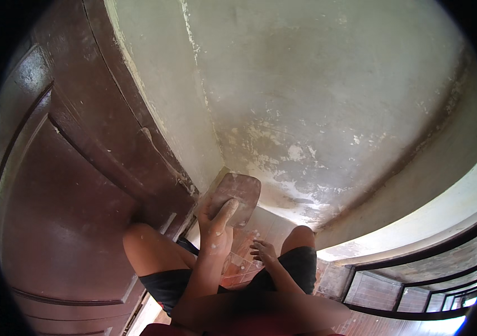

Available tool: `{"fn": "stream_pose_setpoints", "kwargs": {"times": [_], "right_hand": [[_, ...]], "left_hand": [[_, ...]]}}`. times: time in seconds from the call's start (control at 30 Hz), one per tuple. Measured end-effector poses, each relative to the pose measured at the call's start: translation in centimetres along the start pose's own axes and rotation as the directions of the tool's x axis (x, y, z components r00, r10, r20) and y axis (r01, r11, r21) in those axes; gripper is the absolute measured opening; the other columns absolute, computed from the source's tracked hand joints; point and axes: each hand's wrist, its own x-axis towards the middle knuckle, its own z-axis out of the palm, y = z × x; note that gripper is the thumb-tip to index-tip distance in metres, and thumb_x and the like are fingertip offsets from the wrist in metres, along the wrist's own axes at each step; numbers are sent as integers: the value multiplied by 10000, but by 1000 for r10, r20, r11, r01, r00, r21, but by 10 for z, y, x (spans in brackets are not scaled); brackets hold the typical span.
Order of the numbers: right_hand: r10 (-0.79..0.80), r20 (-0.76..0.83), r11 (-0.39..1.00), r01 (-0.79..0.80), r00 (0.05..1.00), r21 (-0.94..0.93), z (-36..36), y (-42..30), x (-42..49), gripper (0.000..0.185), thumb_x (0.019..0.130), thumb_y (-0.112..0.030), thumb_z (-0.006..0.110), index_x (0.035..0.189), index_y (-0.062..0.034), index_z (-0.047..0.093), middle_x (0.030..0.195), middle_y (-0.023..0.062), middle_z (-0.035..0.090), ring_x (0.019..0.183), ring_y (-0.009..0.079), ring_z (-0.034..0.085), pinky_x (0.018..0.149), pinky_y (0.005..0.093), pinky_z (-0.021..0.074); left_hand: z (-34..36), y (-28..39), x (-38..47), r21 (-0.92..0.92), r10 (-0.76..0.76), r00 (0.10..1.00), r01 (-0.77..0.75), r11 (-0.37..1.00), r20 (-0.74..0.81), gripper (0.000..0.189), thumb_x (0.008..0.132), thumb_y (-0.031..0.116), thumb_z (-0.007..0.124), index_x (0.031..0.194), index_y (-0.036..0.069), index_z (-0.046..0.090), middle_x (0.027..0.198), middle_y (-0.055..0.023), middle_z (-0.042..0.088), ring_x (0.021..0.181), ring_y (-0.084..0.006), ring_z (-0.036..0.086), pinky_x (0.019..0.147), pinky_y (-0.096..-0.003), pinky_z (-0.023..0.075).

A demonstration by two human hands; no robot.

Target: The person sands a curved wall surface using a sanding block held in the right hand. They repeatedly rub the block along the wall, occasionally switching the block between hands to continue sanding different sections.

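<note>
My left hand grips a flat, rounded brown plate, smeared with pale residue, its thumb pressed on the face. What the plate is made of, I cannot tell. It is held near the low corner where the patchy wall meets a narrower wall strip beside the door frame. My right hand hangs over the floor between my knees, fingers apart, with nothing in it. Pale smudges mark both hands. The wall has white patches and worn paint low down.
A dark brown panelled door stands close on the left, its frame edged with rough filler. Reddish floor tiles lie below me. Dark metal railings run along the lower right, past a curved pale wall edge.
</note>
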Motion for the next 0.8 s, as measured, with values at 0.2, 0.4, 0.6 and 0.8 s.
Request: {"fn": "stream_pose_setpoints", "kwargs": {"times": [0.2, 0.4, 0.6, 0.8], "right_hand": [[7, 2, 1000, -7, 1000, -4, -3, 3, 2, 439, 946, -262, 514, 1298, -1, 494, 1132, 134, 627, 868, 224, 643, 674, 304, 525], [-4, 9, 1000, 4, 1000, -11, -3, 7, 4, 445, 946, -274, 519, 1302, -8, 492, 1128, 127, 627, 864, 224, 635, 704, 327, 515], [20, 43, 1000, -21, 999, 16, 0, 4, 4, 437, 948, -270, 510, 1301, -12, 491, 1118, 120, 630, 887, 226, 631, 755, 350, 509], [12, 77, 996, -18, 997, 86, -3, -2, 5, 417, 954, -262, 507, 1289, -13, 496, 1114, 115, 631, 891, 228, 634, 762, 357, 513]], "left_hand": [[2, 6, -8, -61, 34, 999, -34, 998, -6, 366, 820, -17, 641, 1174, 11, 550, 1086, -70, 604, 1018, -144, 577, 885, -297, 469], [-1, -5, 3, 52, 109, 992, -106, 993, -61, 246, 840, -9, 604, 1086, -11, 599, 1035, -60, 617, 945, -140, 589, 857, -284, 472], [6, -25, 90, 363, 332, 943, -320, 875, 30, 374, 852, -100, 431, 1219, -118, 496, 1224, -190, 570, 1131, -229, 559, 983, -305, 418], [77, -28, 221, 617, 617, 754, -600, 510, 223, 569, 742, -192, 327, 1299, -123, 421, 1363, -280, 441, 1301, -324, 426, 1071, -323, 338]]}}
